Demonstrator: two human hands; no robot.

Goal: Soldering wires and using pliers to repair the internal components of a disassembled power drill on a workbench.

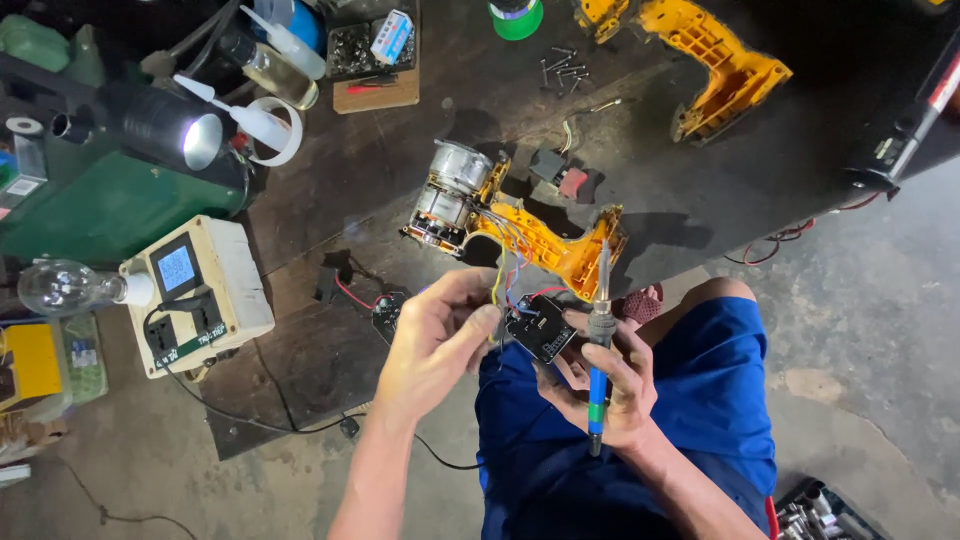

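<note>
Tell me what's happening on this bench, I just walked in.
A person is working on an opened yellow drill half-shell with its motor exposed. The left hand pinches its wires beside a small black circuit board, which the right hand supports while gripping a blue-handled soldering iron, tip up.

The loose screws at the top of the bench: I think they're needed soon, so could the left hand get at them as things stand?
Probably not directly: the left hand pinches the wires by the circuit board, and the opened yellow drill lies between it and the screws.
</note>
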